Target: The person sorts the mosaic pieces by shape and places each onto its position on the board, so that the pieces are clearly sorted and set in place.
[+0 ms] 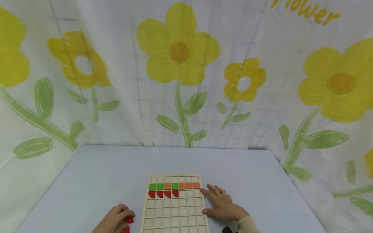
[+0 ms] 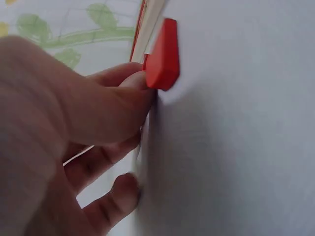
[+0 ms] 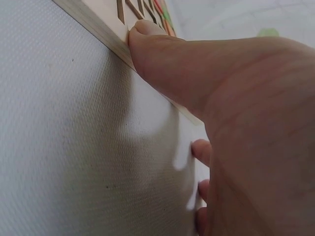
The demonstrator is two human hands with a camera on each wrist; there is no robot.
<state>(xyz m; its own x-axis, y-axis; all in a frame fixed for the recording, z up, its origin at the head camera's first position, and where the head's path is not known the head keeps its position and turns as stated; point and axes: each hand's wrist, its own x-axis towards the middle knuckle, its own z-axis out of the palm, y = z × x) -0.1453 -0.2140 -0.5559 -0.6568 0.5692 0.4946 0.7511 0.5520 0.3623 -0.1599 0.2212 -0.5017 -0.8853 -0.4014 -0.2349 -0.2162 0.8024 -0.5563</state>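
A wooden grid board (image 1: 175, 212) lies on the table, with a row of green and orange squares (image 1: 189, 185) near its far end. Below that row sit several red quarter-circle pieces (image 1: 160, 194). To the board's left, my left hand (image 1: 112, 220) pinches a red piece (image 1: 129, 219) between thumb and fingertips, low over the tabletop. Another red piece (image 2: 165, 56) is close to the thumb, its outline partly cut off in the head view. My right hand (image 1: 222, 205) rests at the board's right edge, thumb touching the rim (image 3: 98, 32) and fingers spread.
The pale table (image 1: 102, 174) extends around the board on both sides and behind it. A white curtain (image 1: 122, 81) with painted yellow flowers hangs past the table's far edge. Some black object (image 1: 226, 229) shows below the right wrist.
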